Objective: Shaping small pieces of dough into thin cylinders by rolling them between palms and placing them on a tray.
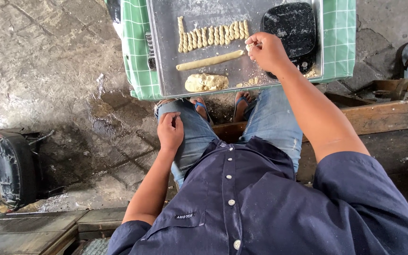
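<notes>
Right hand [266, 51] is up over the metal tray [166, 56], fingertips pinched on a small dough bit [250, 46] at the tray's right side, just beside the black scale [294, 26]. Left hand [170, 132] lies flat on the left knee of the jeans [194, 137], fingers loose, holding nothing.

On the tray: a row of short twisted dough pieces [213, 35] along the top, a long dough rope [209, 60] below, and a dough lump [206, 82] near the front edge w/ crumbs beside it. Tray sits on a green checked cloth [338, 33].

Dough looks soft, light, prob. a bit tacky; it'd squash or stretch if squeezed hard, so a light fingertip pinch at the middle of a bit suits it. The rope likely sags or snaps if lifted by one end; better supported along its length.
</notes>
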